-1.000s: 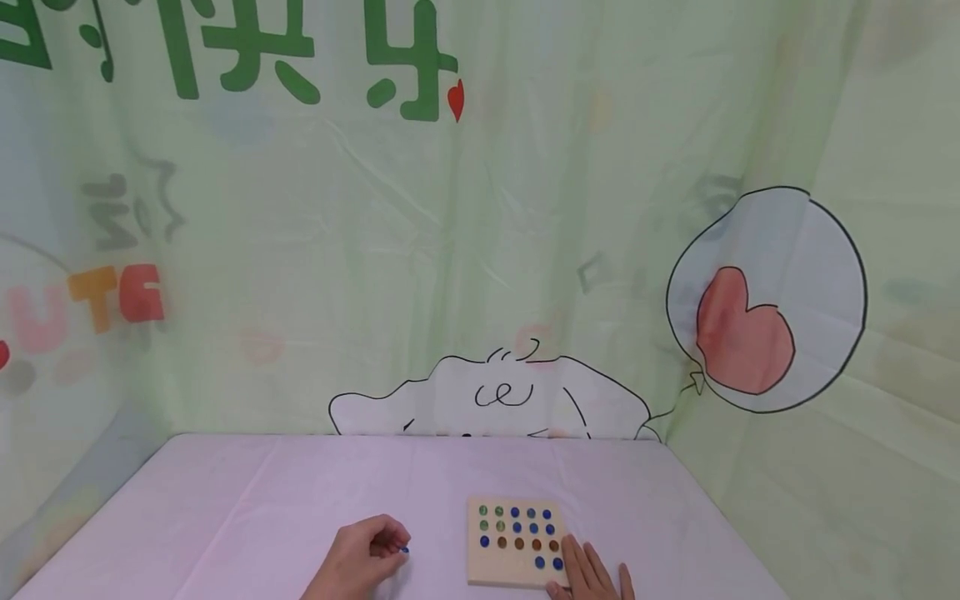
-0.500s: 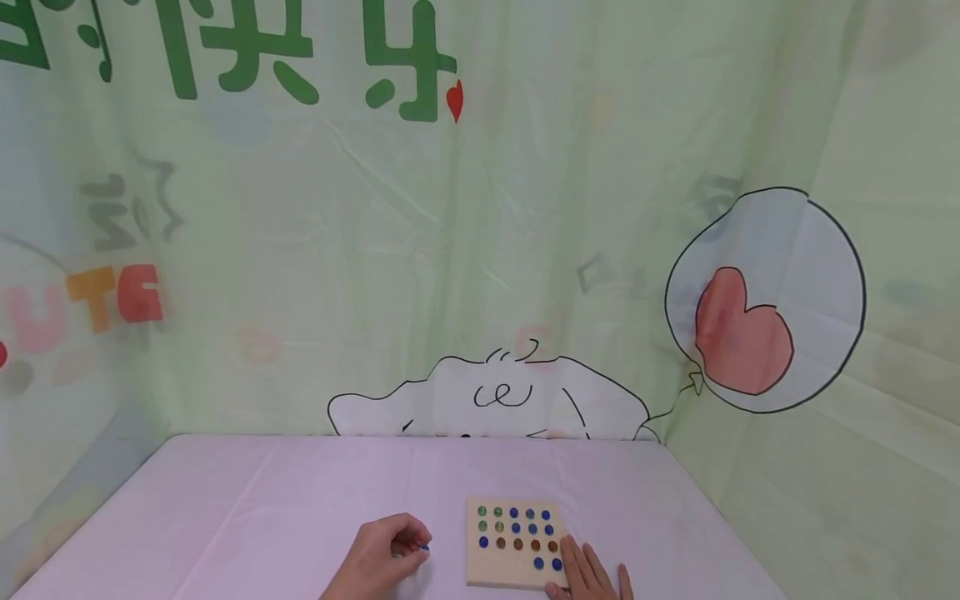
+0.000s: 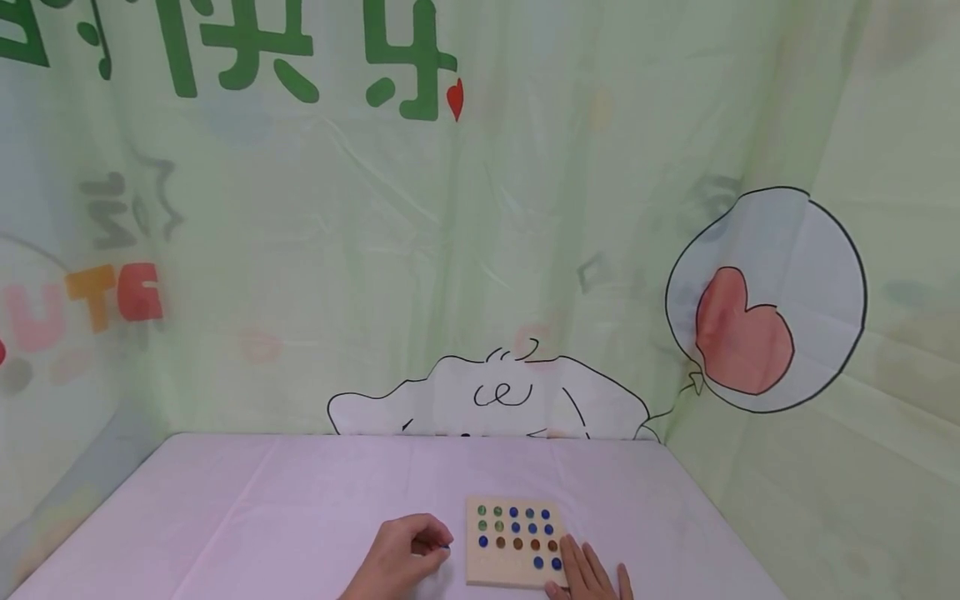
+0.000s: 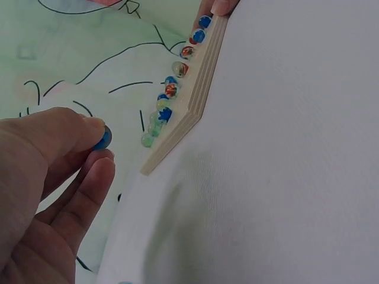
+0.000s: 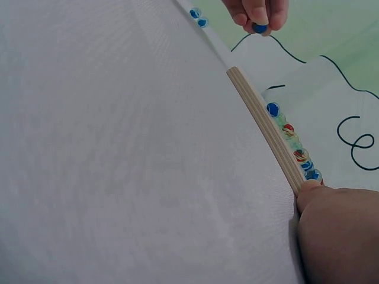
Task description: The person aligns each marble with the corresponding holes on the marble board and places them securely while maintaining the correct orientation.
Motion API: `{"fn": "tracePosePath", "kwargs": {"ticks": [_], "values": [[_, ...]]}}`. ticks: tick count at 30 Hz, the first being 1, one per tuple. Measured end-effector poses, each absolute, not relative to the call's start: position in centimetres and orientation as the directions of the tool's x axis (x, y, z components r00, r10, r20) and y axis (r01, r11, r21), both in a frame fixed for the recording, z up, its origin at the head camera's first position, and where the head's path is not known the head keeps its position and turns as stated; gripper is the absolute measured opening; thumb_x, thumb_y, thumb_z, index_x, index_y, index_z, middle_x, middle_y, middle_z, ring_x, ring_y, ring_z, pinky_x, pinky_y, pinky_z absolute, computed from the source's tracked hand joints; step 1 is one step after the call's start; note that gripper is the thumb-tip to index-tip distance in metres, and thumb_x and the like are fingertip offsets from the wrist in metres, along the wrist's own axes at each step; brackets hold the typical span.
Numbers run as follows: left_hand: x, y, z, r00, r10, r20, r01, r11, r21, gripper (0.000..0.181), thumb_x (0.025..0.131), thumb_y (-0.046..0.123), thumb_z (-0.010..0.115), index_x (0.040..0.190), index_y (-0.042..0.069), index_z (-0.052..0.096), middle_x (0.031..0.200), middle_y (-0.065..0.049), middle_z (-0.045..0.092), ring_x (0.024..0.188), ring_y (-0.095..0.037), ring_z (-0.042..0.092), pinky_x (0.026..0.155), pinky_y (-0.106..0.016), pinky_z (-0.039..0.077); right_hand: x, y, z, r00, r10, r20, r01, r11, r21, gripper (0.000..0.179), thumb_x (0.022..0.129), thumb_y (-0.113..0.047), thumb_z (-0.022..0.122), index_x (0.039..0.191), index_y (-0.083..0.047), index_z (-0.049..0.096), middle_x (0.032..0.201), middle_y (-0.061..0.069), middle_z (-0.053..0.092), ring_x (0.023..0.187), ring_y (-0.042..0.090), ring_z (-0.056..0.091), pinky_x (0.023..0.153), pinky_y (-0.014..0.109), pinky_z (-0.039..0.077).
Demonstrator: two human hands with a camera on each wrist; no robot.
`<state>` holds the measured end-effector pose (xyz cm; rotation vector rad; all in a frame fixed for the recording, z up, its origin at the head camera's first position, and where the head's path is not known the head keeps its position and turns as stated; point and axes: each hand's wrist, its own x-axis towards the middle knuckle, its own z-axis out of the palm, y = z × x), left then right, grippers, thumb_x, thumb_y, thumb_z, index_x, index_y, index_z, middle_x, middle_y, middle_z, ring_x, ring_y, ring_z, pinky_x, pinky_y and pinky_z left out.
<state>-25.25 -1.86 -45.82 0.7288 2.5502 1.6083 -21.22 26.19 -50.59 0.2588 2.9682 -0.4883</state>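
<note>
My left hand [image 3: 401, 554] pinches a blue marble [image 4: 103, 138] between thumb and fingertips, just left of a square wooden board [image 3: 495, 571]. The marble is above the tabletop in the left wrist view. Rows of marbles sit on the board: green ones [image 3: 482, 526] at the far left, blue ones [image 3: 532, 528] at the far right, and a third row with a blue one, then reddish-brown ones [image 3: 518, 544]. Two blue marbles [image 3: 547, 563] lie at the right of the nearest row. My right hand [image 3: 588, 575] rests along the board's right edge, fingers straight, thumb at the near corner.
Two loose blue marbles [image 5: 199, 18] lie on the white tablecloth [image 3: 300, 508], beyond the board in the right wrist view. Behind the table hangs a pale green printed curtain [image 3: 375, 250], with another side of it at the right.
My left hand has moved right toward the board with the blue marble in its fingers. The right hand and the board have stayed in place.
</note>
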Motion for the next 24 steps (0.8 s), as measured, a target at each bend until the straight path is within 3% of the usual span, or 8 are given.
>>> {"fn": "tracePosePath", "kwargs": {"ticks": [24], "values": [[-24.8, 2.2, -45.5, -0.902, 0.422, 0.097, 0.245, 0.313, 0.917, 0.011, 0.078, 0.018, 0.067, 0.087, 0.013, 0.064, 0.077, 0.006, 0.061, 0.069, -0.01, 0.054, 0.059, -0.02, 0.045, -21.0, 26.0, -50.5, -0.979, 0.159, -0.13, 0.191, 0.939, -0.287, 0.116, 0.055, -0.088, 0.018, 0.139, -0.008, 0.029, 0.144, 0.012, 0.031, 0.133, 0.037, 0.02, 0.098, 0.065, -0.012]]}}
